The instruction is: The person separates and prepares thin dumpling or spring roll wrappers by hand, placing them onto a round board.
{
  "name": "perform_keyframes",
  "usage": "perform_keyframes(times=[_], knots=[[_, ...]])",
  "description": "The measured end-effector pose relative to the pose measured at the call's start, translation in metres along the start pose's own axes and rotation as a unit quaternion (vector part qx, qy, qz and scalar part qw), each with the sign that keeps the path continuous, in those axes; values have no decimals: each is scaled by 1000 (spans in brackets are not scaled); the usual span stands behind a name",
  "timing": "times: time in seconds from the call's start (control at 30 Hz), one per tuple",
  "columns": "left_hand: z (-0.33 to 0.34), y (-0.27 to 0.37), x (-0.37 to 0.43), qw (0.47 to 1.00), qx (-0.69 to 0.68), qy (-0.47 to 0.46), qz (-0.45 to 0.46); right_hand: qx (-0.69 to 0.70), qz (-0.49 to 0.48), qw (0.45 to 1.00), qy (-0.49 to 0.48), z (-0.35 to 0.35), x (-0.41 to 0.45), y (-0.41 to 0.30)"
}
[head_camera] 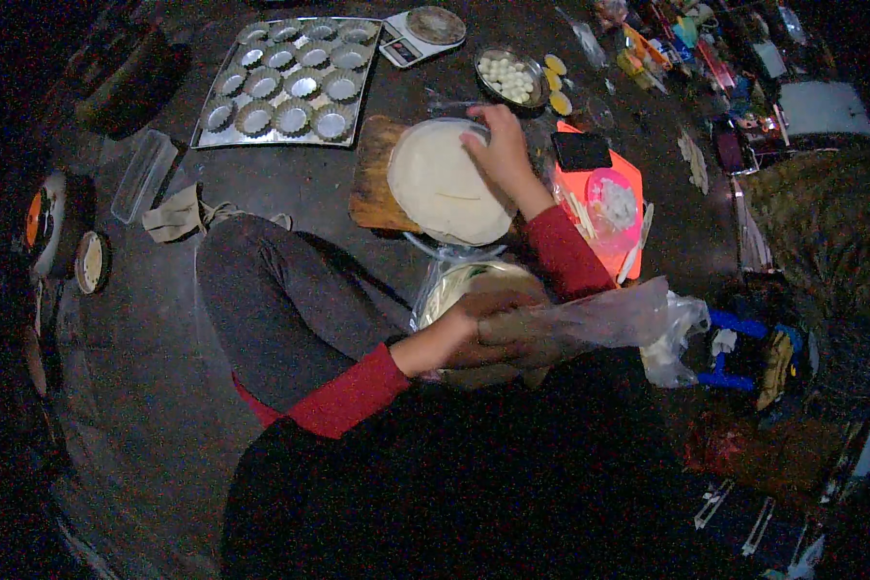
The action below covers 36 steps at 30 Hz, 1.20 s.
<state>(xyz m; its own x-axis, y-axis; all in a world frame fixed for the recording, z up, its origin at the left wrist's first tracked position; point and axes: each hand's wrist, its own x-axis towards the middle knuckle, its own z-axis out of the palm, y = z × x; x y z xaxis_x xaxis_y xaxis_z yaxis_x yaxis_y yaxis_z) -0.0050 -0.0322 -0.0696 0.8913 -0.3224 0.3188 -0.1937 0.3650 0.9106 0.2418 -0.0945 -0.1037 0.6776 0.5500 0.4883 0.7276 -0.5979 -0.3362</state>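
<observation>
A stack of thin, round pale sheets, perhaps dough wrappers [442, 181], lies on a wooden board [377, 174] and overhangs its right side. At the upper right edge of the stack is my right hand [504, 152], thumb and fingers apart, the thumb over the top sheet. Nearer my body, my left hand [493, 330] is blurred and grips a clear plastic sheet [609, 315] that trails to the right. Under that hand sits a round, plastic-lined container [449, 286] with pale contents, partly hidden by the hand.
Fluted metal tart moulds stand on a metal tray [199, 138] at the upper left, beside a kitchen scale [409, 47]. A bowl of small white balls [509, 76] is beyond the board. An orange cutting board [634, 188] carries a phone and a pink dish. My legs occupy the lower left.
</observation>
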Motion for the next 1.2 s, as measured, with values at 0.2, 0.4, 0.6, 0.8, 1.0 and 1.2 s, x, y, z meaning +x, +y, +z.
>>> perform_keyframes(times=[0.2, 0.4, 0.6, 0.8, 1.0, 1.2], knots=[[2, -6, -2, 1000, 16, 15, 7, 111, 77, 956, -260, -22, -49, -35], [12, -33, -4, 991, -115, 16, -69, 64, -45, 983, -166, -15, -69, -29], [6, -11, -3, 996, 86, -6, -4, 81, -32, 970, -229, -26, -79, -37], [5, -7, -6, 997, 80, 6, -16, 50, -35, 985, -161, -51, -80, -38], [12, -47, -14, 987, 9, 161, -9, 671, 403, 622, 34, -146, -92, -58], [29, -108, -4, 990, -22, 95, -101, 294, 311, 887, -174, -146, -70, -95]])
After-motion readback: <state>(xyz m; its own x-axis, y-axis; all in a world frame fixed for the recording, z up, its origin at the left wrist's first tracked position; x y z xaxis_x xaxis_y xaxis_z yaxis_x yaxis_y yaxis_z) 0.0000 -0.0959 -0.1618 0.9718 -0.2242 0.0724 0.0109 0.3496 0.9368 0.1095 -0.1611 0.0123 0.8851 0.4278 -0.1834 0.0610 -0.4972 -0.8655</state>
